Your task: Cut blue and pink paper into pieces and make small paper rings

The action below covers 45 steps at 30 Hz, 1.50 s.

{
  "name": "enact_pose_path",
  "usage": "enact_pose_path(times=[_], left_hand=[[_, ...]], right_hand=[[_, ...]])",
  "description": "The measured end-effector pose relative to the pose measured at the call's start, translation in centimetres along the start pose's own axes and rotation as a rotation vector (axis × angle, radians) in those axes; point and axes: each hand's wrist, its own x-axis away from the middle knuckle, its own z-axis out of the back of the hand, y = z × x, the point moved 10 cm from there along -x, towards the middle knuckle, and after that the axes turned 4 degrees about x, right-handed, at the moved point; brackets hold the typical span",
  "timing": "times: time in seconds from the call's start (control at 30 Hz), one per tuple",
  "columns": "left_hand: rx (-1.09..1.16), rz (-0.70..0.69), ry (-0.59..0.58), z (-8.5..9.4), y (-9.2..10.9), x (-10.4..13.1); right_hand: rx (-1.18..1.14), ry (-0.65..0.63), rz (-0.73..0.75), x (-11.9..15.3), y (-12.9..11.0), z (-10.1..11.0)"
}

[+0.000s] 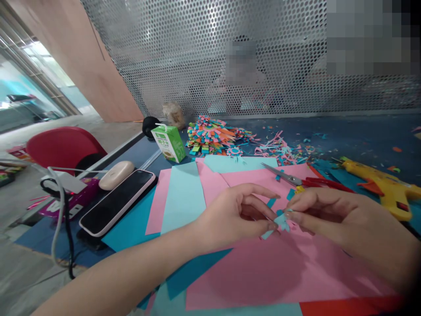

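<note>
Between my two hands is a small light-blue paper piece with several petal-like strips, held above the pink paper sheet. The fingertips of my left hand pinch its left side, where a narrow strip sticks out. From the right, my right hand pinches the same piece between thumb and forefinger. A teal paper strip shows by my left fingers. Just behind my right hand lie scissors with red handles, their blades pointing left. Part of the scissors is hidden by that hand.
A yellow glue gun lies at right. Behind the sheets are a pile of fringed paper pieces, paper scraps and a green drink carton. At left lie a phone and a beige case. A perforated metal panel borders the back.
</note>
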Motion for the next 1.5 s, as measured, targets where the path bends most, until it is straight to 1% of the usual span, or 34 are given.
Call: enact_pose_path(times=[0.1, 0.23, 0.4, 0.5, 0.6, 0.87, 0.97, 1.1, 1.23, 1.33, 1.43, 1.5], left_hand=[[-0.006, 0.007, 0.003, -0.1, 0.0, 0.1], [-0.009, 0.008, 0.006, -0.1, 0.3, 0.3], [-0.005, 0.005, 0.008, 0.0, 0.3, 0.2], [-0.031, 0.016, 0.006, 0.1, 0.0, 0.2], [-0.046, 0.02, 0.013, 0.2, -0.1, 0.2], [-0.018, 0.032, 0.002, 0.0, -0.2, 0.1], [-0.033, 0.037, 0.007, 0.0, -0.3, 0.0], [-0.052, 0.043, 0.007, -0.1, -0.5, -0.1], [-0.091, 0.025, 0.001, -0.2, -0.4, 0.0], [-0.115, -0.016, 0.011, 0.1, 0.0, -0.1], [-0.105, -0.019, 0.007, 0.2, -0.1, -0.2], [-0.101, -0.018, 0.003, 0.2, -0.2, -0.3]], right_hand=[[-0.002, -0.031, -0.004, -0.1, 0.1, -0.3], [0.0, -0.002, -0.027, 0.0, 0.1, -0.1], [-0.014, -0.054, -0.062, 0.0, 0.8, -0.3], [0.005, -0.069, -0.055, -0.1, 1.2, -0.1], [0.031, -0.052, -0.037, -0.1, 1.4, 0.4], [0.064, -0.064, -0.013, -0.1, 0.7, 0.3], [0.033, -0.07, -0.014, -0.1, 0.2, 0.0], [-0.028, -0.046, -0.016, 0.4, -0.6, -0.3], [-0.016, -0.062, -0.015, 0.7, -0.7, -0.7], [0.015, -0.026, 0.036, 0.4, -0.9, -0.3], [0.097, -0.027, 0.067, 0.1, -1.4, -0.2], [0.156, -0.004, 0.095, 0.1, -1.9, 0.1]])
